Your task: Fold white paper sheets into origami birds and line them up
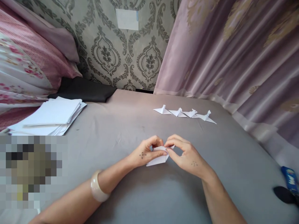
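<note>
Your two hands met over the grey surface (130, 124), just below the middle of the frame. Your left hand (143, 153) pinched the folded paper (157, 161), thumb along its near face and fingers behind. Your right hand (192, 154) had its grip closed on the paper's right end, thumb and forefinger together beside the left thumb tip. The paper was held at a slant, its flat part towards the lower left. By its look, a small fold was being shaped or pressed; such work called for a steady left grip and light, exact pressure from the right.

The surface was covered in smooth cloth with faint creases. Right of centre, beyond your hands, stood a row of four folded figures (206, 117), closely spaced. At left lay a stack of white sheets (52, 112), with a black item (86, 90) behind it. Patterned wallpaper (105, 56) bore a white sheet (127, 19) at upper centre; a mauve curtain (198, 46) hung at upper right. A blue packet (289, 179) lay at the right edge. The lower left was blurred out.
</note>
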`<move>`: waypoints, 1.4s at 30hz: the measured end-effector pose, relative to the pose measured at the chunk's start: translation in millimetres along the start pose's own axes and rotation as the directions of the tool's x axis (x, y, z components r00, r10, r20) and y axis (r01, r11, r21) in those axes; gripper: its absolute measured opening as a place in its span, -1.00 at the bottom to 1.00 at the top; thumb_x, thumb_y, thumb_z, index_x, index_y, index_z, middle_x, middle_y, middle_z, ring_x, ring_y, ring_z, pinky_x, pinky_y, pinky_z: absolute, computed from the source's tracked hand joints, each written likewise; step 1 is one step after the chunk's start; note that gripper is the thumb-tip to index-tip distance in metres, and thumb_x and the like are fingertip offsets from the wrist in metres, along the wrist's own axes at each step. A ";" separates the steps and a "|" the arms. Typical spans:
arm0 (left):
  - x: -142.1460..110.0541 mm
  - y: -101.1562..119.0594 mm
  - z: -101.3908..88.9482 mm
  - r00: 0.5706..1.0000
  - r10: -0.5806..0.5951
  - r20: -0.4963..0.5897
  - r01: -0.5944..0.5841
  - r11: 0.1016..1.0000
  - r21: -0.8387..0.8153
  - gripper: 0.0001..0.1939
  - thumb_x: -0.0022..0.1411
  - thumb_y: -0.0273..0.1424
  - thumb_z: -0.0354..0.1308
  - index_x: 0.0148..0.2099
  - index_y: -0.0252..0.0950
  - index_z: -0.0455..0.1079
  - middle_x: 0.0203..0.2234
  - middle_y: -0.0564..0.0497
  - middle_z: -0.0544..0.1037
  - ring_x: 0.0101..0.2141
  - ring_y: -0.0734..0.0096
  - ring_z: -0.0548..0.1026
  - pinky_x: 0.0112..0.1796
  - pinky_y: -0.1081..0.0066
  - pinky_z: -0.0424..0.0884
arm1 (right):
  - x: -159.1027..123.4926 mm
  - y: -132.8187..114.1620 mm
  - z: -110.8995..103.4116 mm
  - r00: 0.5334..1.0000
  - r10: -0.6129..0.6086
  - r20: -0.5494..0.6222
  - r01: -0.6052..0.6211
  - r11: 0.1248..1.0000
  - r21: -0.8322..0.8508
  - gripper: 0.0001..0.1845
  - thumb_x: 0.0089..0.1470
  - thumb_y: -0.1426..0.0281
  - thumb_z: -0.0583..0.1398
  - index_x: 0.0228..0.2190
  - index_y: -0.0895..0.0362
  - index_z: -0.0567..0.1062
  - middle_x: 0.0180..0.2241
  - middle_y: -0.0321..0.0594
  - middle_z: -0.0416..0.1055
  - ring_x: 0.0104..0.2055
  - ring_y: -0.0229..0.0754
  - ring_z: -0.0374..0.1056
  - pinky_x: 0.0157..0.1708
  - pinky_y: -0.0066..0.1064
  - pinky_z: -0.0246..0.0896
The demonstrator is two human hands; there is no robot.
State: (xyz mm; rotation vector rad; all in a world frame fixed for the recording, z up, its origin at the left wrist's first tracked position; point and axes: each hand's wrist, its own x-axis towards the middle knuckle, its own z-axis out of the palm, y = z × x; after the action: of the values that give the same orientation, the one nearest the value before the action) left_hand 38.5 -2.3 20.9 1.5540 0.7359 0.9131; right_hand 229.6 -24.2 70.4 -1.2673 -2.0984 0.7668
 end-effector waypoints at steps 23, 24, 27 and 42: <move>3.8 -2.0 -4.0 0.998 -0.038 -0.042 0.042 0.994 0.103 -0.77 0.13 -0.27 0.25 -0.40 -0.33 0.37 -0.46 0.03 0.45 -0.40 0.47 0.37 -0.35 0.49 0.25 | 0.3 -0.3 15.7 0.954 0.281 -0.106 -0.284 0.958 -0.021 -0.88 -0.01 0.40 0.15 -0.55 0.07 0.44 -0.41 -0.33 0.47 -0.34 -0.23 0.38 -0.31 -0.42 0.20; 4.1 -1.5 -3.8 0.996 -0.062 -0.057 0.067 0.993 0.094 -0.77 0.12 -0.27 0.25 -0.41 -0.33 0.37 -0.48 0.04 0.45 -0.42 0.48 0.37 -0.37 0.49 0.25 | 0.8 -0.4 16.5 0.948 0.297 -0.116 -0.300 0.954 -0.013 -0.88 -0.02 0.40 0.16 -0.55 0.07 0.44 -0.42 -0.34 0.47 -0.35 -0.24 0.38 -0.33 -0.43 0.20; 4.8 -0.8 -3.6 0.986 -0.135 -0.094 0.142 0.987 0.069 -0.73 0.09 -0.24 0.27 -0.44 -0.34 0.36 -0.53 0.05 0.45 -0.47 0.50 0.35 -0.42 0.49 0.23 | 1.8 -1.5 17.6 0.936 0.328 -0.131 -0.328 0.944 0.022 -0.90 -0.04 0.39 0.16 -0.54 0.06 0.47 -0.42 -0.36 0.48 -0.35 -0.26 0.38 -0.32 -0.45 0.21; 5.4 -1.6 -4.4 0.987 -0.125 -0.098 0.131 0.989 0.061 -0.74 0.14 -0.26 0.23 -0.43 -0.33 0.32 -0.50 0.05 0.45 -0.45 0.50 0.37 -0.43 0.52 0.26 | 1.2 3.2 13.1 0.910 0.405 -0.091 -0.388 0.908 0.158 -0.89 0.01 0.30 0.19 -0.47 0.04 0.52 -0.41 -0.34 0.52 -0.32 -0.23 0.41 -0.28 -0.41 0.24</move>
State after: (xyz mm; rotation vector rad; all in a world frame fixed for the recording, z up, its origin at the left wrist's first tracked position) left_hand 37.5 4.8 20.4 1.5114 0.9319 0.8781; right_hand 221.7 -24.2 59.5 -1.6453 -1.6770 0.9604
